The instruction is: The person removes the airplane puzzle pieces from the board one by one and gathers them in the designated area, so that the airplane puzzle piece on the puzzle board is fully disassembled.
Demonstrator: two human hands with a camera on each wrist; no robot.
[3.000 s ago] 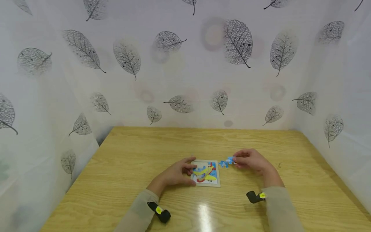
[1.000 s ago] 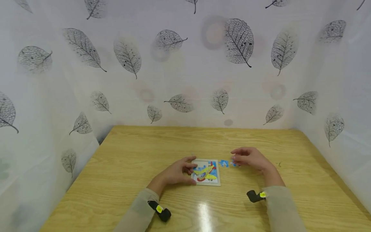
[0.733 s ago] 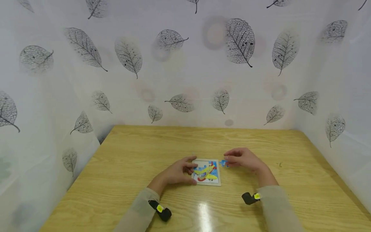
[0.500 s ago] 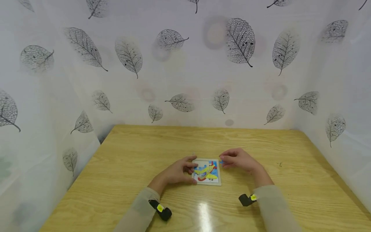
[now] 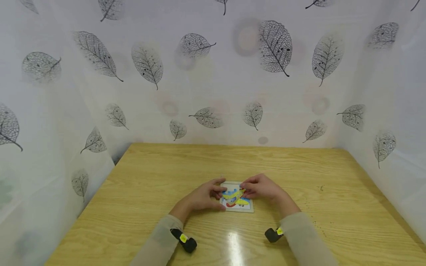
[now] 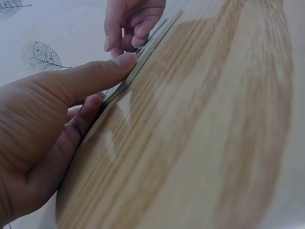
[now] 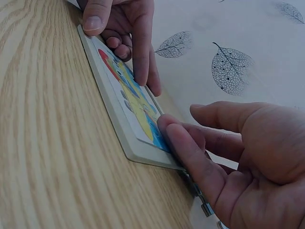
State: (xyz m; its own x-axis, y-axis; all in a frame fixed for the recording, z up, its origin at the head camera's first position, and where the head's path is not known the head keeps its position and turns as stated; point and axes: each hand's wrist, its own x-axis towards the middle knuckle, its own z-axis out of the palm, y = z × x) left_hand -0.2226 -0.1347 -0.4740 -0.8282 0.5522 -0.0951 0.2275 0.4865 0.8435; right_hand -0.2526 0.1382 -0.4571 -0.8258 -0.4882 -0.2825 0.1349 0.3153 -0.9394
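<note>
Fingers of my left hand [image 5: 200,197] spread, clamping puzzle [image 5: 242,202] at left end. Right hand [image 5: 263,187] bent over far right part, touching it; can't tell if I pinch anything. Puzzle flat on table [image 5: 173,166], between hands.

Yellow-red airplane puzzle [image 5: 237,201], grained tan table [image 5: 166,166], leaf-print white backdrop [image 5: 226,85]

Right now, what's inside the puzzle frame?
The puzzle frame holds a yellow and red airplane picture. The left hand hides part of its left side, the right hand its upper right corner.
</note>
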